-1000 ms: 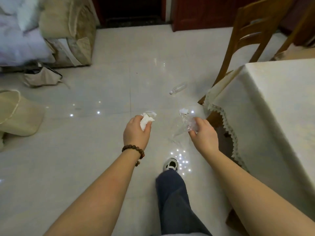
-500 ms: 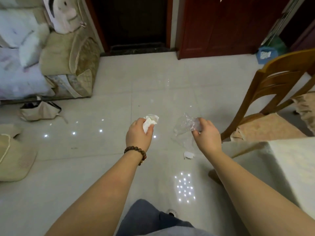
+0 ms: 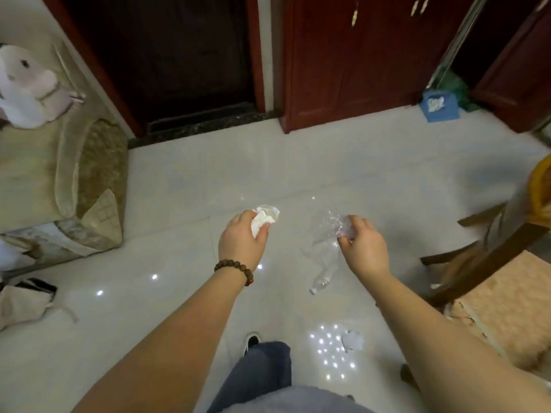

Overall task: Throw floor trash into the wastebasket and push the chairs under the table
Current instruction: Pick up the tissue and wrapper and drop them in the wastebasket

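paper scrap [image 3: 352,340]: on floor, nearest, below & between the hands, by a shoe.
bottle [image 3: 321,280]: clear plastic, lying on floor just under R hand.
chair [image 3: 495,281]: wood, peach cushion, right of R hand, well apart.
L hand [image 3: 243,241]: fingers curled round a white tissue wad [image 3: 264,217], bead bracelet on wrist.
R hand [image 3: 362,244]: fingertips pinching crumpled clear wrapper [image 3: 329,228], held off the floor.
wastebasket [image 3: 440,106]: blue, white trash inside, far beyond R hand by red doors.
sofa [image 3: 62,180]: far left of L hand.
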The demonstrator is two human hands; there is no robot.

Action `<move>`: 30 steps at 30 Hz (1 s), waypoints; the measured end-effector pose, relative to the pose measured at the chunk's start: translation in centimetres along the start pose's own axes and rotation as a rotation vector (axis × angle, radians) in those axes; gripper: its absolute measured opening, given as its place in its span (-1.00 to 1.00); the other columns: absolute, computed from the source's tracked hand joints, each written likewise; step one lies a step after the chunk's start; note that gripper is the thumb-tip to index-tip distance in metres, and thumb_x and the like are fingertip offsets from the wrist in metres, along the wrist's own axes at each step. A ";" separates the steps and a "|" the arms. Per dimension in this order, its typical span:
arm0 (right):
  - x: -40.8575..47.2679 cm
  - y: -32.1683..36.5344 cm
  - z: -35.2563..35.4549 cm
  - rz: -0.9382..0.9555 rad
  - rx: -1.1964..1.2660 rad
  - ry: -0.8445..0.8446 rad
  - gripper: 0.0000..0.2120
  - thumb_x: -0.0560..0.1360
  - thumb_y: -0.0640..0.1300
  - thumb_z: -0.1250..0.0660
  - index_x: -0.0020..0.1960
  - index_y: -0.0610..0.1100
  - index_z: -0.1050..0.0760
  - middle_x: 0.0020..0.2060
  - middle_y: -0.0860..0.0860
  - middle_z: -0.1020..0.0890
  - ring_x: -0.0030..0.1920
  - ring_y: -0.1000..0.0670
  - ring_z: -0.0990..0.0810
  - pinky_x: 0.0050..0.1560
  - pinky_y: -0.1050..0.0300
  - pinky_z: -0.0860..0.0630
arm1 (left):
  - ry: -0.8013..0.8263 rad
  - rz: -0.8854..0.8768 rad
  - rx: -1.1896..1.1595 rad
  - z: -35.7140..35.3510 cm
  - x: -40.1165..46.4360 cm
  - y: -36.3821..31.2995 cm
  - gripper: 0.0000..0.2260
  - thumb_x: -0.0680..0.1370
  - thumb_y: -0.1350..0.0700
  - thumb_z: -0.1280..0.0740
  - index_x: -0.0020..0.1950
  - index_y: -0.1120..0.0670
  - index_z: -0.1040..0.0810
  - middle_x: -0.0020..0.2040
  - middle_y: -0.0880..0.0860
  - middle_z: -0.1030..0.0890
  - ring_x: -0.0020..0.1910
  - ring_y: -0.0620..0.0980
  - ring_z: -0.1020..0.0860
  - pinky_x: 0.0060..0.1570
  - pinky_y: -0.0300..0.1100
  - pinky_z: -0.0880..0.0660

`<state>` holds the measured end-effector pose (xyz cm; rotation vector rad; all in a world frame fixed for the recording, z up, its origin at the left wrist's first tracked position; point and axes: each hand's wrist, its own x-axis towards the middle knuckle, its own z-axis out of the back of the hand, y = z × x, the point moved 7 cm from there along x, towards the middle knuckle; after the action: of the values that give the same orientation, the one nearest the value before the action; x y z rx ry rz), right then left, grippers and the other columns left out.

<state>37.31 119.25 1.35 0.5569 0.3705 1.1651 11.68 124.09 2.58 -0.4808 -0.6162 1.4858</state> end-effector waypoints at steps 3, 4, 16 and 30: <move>4.7 0.9 -0.6 -0.071 0.012 -0.035 -0.64 0.41 -0.22 -0.33 0.20 -0.18 -0.46 0.06 -0.23 -0.54 0.01 -0.30 -0.52 -0.07 -0.06 -0.45 | 0.048 -0.040 -0.004 -0.8 7.4 -0.7 -0.76 0.52 -0.03 -0.31 0.11 0.07 -0.52 0.01 0.09 -0.59 -0.02 0.11 -0.52 -0.09 -0.07 -0.47; 6.1 0.9 -0.5 -0.096 0.010 -0.052 -0.65 0.41 -0.22 -0.33 0.20 -0.18 -0.46 0.06 -0.23 -0.55 0.00 -0.30 -0.53 -0.08 -0.06 -0.46 | 0.064 -0.052 -0.005 -1.3 9.5 -1.2 -0.75 0.52 -0.03 -0.31 0.11 0.08 -0.52 0.00 0.09 -0.59 -0.03 0.11 -0.52 -0.09 -0.07 -0.47; 26.3 -8.8 2.7 -0.370 0.021 -0.256 -0.62 0.44 -0.18 -0.32 0.25 -0.17 -0.43 0.11 -0.21 -0.54 0.02 -0.28 -0.53 -0.03 -0.05 -0.46 | 0.294 -0.334 -0.013 -18.4 31.6 -15.0 -0.72 0.52 -0.06 -0.32 0.14 0.07 -0.51 0.00 0.09 -0.59 -0.04 0.09 -0.54 -0.08 -0.04 -0.55; 49.9 -24.8 17.2 -0.633 0.006 -0.456 -0.67 0.43 -0.16 -0.33 0.19 -0.13 -0.45 0.03 -0.18 -0.55 0.01 -0.26 -0.51 -0.07 -0.03 -0.45 | 0.527 -0.554 -0.056 -40.2 51.1 -41.3 -0.76 0.51 -0.01 -0.33 0.10 0.09 -0.53 -0.02 0.11 -0.60 -0.05 0.10 -0.54 -0.15 -0.15 -0.41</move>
<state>83.37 155.02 1.08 0.6306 0.1353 0.4096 68.25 176.29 2.95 -0.6532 -0.3301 0.7727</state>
